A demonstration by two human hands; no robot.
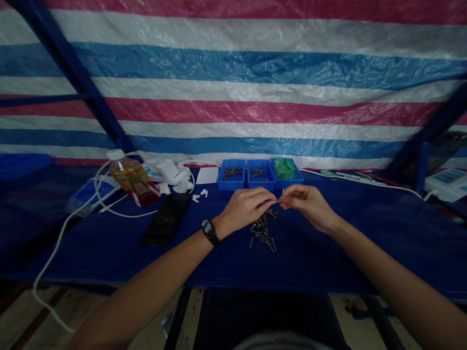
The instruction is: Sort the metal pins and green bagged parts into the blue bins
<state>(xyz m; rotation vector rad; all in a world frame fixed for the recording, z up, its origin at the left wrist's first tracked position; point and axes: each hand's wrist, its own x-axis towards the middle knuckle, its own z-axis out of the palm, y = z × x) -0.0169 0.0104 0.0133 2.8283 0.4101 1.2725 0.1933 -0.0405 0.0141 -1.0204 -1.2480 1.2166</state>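
My left hand (244,209) and my right hand (302,201) meet in the air above the blue tabletop, their fingertips pinching a small metal screw (280,199) between them. The screw is thin and partly hidden by my fingers. Just below my hands lies a loose pile of several dark screws (262,232), which neither hand touches. A black wristwatch (209,232) sits on my left wrist.
Three blue plastic bins stand at the back: one of screws (230,175), one of metal parts (261,174), one of green material (287,170). A black phone (166,218) lies left of my hands, beyond it a plastic bottle (133,177) and white cables (109,211).
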